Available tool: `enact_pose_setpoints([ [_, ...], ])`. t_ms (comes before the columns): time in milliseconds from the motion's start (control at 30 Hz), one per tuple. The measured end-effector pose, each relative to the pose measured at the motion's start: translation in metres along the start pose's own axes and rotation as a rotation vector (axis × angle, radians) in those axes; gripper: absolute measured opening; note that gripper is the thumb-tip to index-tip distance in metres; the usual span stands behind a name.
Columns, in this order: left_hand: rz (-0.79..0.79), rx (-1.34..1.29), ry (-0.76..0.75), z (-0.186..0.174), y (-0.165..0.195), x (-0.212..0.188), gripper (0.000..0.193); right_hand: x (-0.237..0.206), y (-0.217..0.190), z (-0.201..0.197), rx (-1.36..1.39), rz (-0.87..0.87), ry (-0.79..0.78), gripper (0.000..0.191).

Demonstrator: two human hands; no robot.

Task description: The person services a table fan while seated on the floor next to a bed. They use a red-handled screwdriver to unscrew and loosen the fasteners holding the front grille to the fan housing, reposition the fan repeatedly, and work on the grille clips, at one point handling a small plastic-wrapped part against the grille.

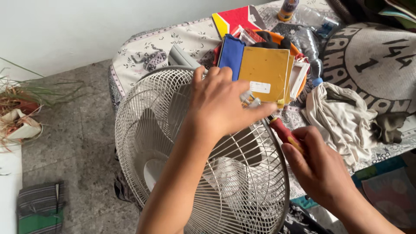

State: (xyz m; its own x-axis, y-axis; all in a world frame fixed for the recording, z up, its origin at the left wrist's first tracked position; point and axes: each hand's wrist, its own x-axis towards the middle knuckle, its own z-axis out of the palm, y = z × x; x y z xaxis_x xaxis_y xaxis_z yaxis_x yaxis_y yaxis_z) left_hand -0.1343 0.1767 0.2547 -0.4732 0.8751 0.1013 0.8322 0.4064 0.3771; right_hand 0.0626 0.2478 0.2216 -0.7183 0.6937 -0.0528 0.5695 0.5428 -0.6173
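Two bare arms reach out from the bottom of the view. Right hand (318, 162) is closed around the red and yellow handle of a screwdriver (284, 133), and the metal tip points up to the rim of the fan guard (173, 143). Left hand (219, 104) lies over the top of that white wire guard, fingers curled, pinching something small and shiny at the rim just where the tip meets it. I cannot tell what the small thing is; it may be a clip or screw.

It looks like the person is working on a fastener at the guard's edge. A good next move would need the left hand to hold the rim steady while the right hand turns the tool slowly, so the tip does not slip.

Room is tight on the far side. A stack of yellow and blue books (260, 71) stands just behind the rim, and a crumpled white cloth (342, 119) lies near the right hand on the patterned bed cover (147, 47). On the other side the grey floor (73, 143) has more room, with a potted plant (19, 108) well apart.
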Motion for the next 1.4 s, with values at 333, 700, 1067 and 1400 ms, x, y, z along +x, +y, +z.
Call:
enact_pose_setpoints([
  [333, 0.062, -0.013, 0.031, -0.002, -0.005, -0.004, 0.059, 0.015, 0.001, -0.011, 0.076, -0.134, 0.05, 0.026],
  [700, 0.088, 0.017, 0.038, -0.002, -0.004, -0.005, 0.054, 0.022, -0.007, -0.007, -0.33, -0.583, 0.35, 0.03],
  [1067, 0.115, -0.041, 0.092, 0.0, -0.006, -0.008, 0.046, 0.008, -0.005, -0.009, 0.206, -0.063, 0.065, 0.024],
  [1400, 0.129, -0.041, 0.098, 0.0, -0.006, -0.009, 0.045, 0.012, 0.005, 0.005, 0.213, -0.461, 0.21, 0.026],
])
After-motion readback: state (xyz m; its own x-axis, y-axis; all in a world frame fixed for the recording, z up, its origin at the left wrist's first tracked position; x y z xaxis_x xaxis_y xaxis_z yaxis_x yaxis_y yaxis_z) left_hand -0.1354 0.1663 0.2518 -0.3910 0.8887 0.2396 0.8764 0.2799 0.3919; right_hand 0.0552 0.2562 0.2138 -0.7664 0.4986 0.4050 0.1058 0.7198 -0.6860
